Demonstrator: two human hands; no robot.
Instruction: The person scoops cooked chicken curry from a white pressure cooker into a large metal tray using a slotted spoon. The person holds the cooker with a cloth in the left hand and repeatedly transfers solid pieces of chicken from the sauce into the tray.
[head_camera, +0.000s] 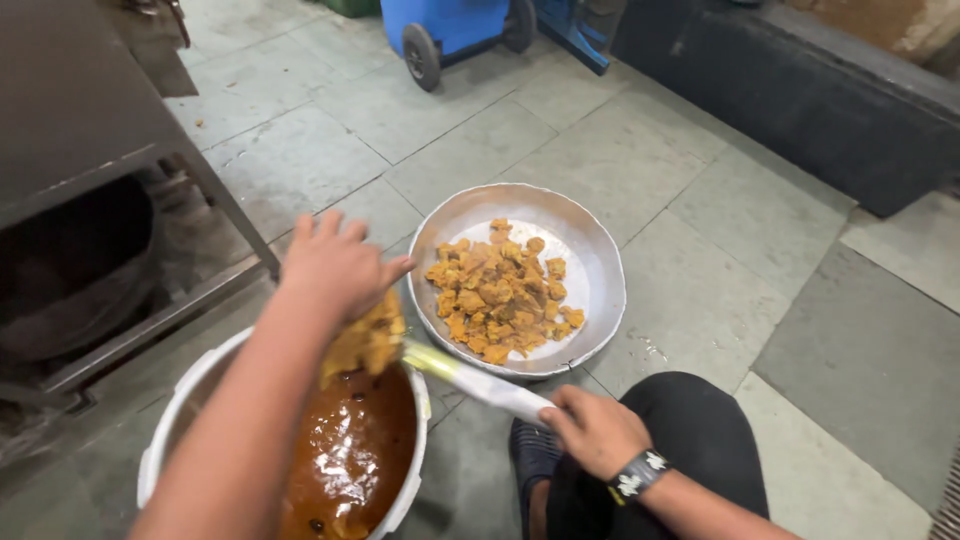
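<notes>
left hand (335, 265): fingers curled down around a clump of yellow-brown fried pieces (366, 340), lumpy and wet-looking, held right over the 1 o'clock edge of the white bucket (417, 400). The forearm crosses the bucket's whole left side.

right hand (592, 430): closed around the handle end of a long utensil (478, 380) wrapped in whitish plastic. The wrapped shaft runs toward 10 o'clock and its far tip disappears under the clump, so can't tell what kind of head it has. There's a dark wristband (637, 474) with pale flower shapes on that wrist.

bucket: round, smooth white plastic rim, filled with a glossy reddish-brown sauce (350, 450), thick and shiny with a few dark bits floating.

metal pan (590, 250): wide, shallow, dull silver, sitting on the floor at about 1 o'clock from the bucket, rims nearly touching. A heap of crumbly orange-yellow fried chunks (500, 290) covers its middle and left; the right slope is bare metal.

floor (700, 200): big grey stone tiles, scuffed, with open space to 3 o'clock of the pan.

edges: dark metal table frame (225, 205) crowds in at 9 o'clock, a blue wheeled bin (450, 25) at 12, and a dark low ledge (820, 100) at 2. The person's knee in black fabric (690, 430) sits at 5 o'clock.
</notes>
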